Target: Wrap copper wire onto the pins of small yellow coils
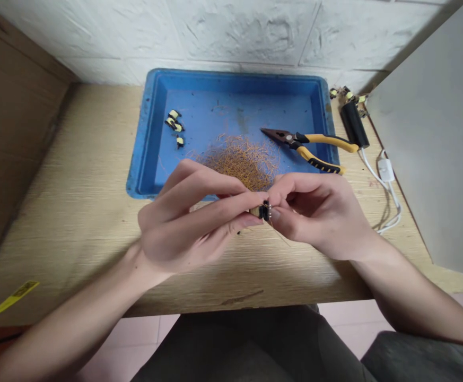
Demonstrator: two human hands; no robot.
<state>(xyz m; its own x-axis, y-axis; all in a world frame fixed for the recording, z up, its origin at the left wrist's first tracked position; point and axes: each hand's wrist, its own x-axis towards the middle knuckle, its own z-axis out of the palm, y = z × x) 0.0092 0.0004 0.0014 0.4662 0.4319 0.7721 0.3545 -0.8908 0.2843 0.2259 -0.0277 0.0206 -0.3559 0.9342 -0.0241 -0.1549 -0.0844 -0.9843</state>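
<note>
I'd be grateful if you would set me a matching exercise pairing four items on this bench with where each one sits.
Items:
1. yellow-handled needle-nose pliers
2. tangled thin copper-coloured wire
3. small black pinned component
4. black cylinder

Places:
A. on the pale wooden desk, outside the blue plastic tray
B. pinched between the left hand and right hand
C. heaped mid-tray
D. lying toward the tray's right side

Pairs: 1-D, 2-C, 3-B, 4-A

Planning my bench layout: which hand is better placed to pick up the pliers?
Probably your right hand: it is nearer the yellow-handled needle-nose pliers in the blue tray, and their handles point its way.
</note>
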